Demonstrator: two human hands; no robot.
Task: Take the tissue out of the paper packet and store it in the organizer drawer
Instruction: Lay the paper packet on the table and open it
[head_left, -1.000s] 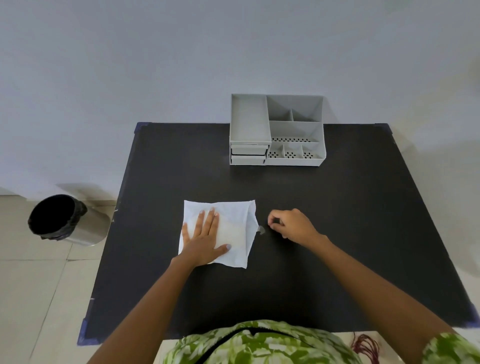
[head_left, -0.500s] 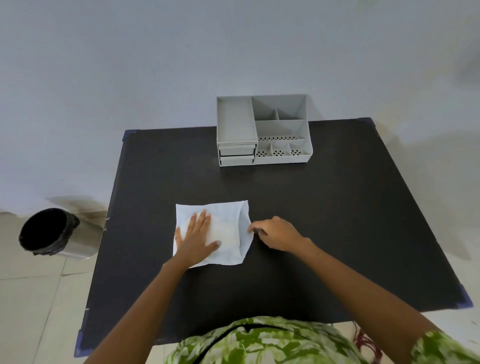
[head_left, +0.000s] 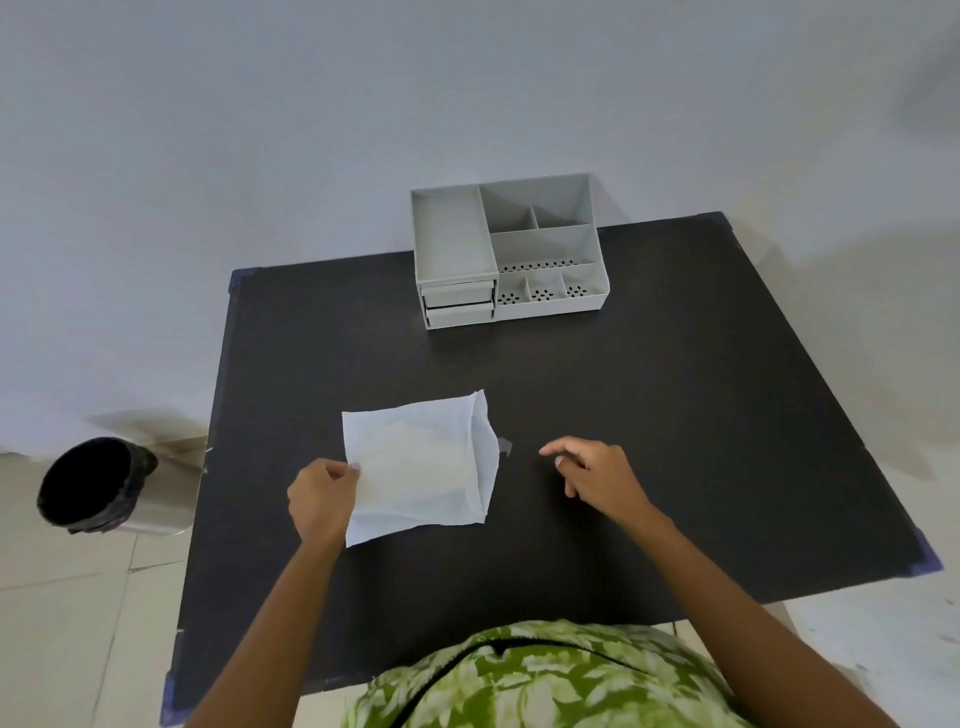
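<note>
A white paper packet (head_left: 421, 462) lies on the black table (head_left: 649, 415), its right end gaping open. A paler shape shows faintly through the paper; the tissue itself is hidden inside. My left hand (head_left: 322, 496) pinches the packet's left edge between thumb and fingers. My right hand (head_left: 592, 475) hovers just right of the packet's open end, fingers loosely curled, holding nothing and not touching the paper. The grey organizer (head_left: 506, 249) stands at the table's far edge, with two shut drawers (head_left: 458, 304) stacked at its front left.
A small grey scrap (head_left: 505, 446) lies on the table beside the packet's open end. A steel bin with a black liner (head_left: 98, 486) stands on the tiled floor left of the table. A plain wall rises behind the organizer.
My left hand slid from lying flat on the packet to pinching its left edge. My right hand drew back from the packet's right end, which now gapes open. The camera tilted.
</note>
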